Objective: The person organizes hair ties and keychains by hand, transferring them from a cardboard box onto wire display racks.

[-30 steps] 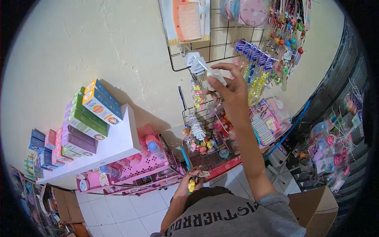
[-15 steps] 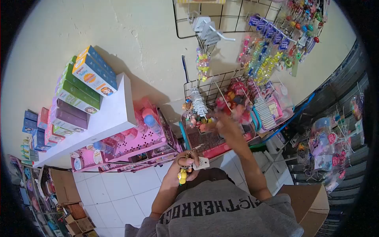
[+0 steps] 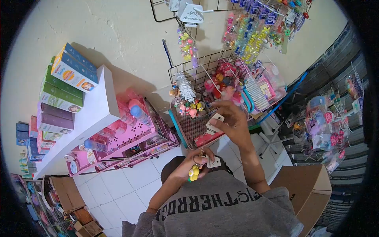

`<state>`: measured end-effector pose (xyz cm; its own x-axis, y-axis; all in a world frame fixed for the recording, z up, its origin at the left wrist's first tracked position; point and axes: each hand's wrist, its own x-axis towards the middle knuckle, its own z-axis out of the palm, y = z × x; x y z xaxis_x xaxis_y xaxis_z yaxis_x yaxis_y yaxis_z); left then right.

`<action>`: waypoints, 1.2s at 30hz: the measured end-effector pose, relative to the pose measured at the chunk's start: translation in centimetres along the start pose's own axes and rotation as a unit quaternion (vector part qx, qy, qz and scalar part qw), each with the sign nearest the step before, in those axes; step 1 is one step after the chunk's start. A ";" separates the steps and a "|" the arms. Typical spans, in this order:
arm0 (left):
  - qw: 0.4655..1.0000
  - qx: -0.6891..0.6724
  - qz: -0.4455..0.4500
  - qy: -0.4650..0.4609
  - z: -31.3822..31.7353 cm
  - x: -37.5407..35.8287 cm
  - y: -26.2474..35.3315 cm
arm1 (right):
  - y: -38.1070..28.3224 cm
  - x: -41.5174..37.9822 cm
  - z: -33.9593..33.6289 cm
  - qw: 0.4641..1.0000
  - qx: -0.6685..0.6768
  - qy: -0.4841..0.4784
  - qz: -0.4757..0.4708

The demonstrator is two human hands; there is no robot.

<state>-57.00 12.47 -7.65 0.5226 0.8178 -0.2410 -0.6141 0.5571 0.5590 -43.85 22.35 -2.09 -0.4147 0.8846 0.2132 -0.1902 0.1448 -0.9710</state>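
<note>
My left hand [image 3: 184, 169] is closed around a keychain [image 3: 194, 173] with a yellow flower-like charm and a metal ring. The keychain's white card [image 3: 214, 162] sticks out to the right of my fingers. Higher up and to the right, my right hand [image 3: 235, 125] pinches a white card tag [image 3: 216, 119] between thumb and fingers; whatever hangs from it is mostly hidden. Just left of that hand, a row of keychains [image 3: 191, 107] with small coloured figures dangles from a hook, their white cards [image 3: 184, 87] stacked along it.
A wire basket [image 3: 171, 118] stands below the hanging goods. Bead strands [image 3: 252, 41] hang at upper right. On the left are a white shelf [image 3: 98, 98] with boxes and a pink rack [image 3: 130, 140]. An open cardboard box [image 3: 300, 189] sits at right, near packaged trinkets [image 3: 327, 122].
My right hand has come away from the hanging keychains toward me, now with a white card tag in its fingers. The left hand still holds its keychain. The view has shifted.
</note>
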 end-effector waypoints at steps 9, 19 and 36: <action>0.998 -0.052 0.024 -0.030 -0.5 0.1 -0.6 | -2.5 0.2 1.5 0.986 -0.138 0.017 -0.093; 0.996 -0.023 0.054 0.071 -2.6 0.1 -0.1 | -1.1 0.6 0.1 0.996 0.005 0.082 -0.025; 0.972 0.007 0.186 0.143 -4.5 -1.0 1.8 | 12.8 4.0 -0.3 0.995 -0.001 0.067 0.067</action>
<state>-61.24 13.29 -9.95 0.0780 0.9700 -0.2302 -0.7200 0.2145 0.6599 -47.70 27.84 -13.75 -0.3137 0.9473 0.0647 -0.1381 0.0219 -0.9902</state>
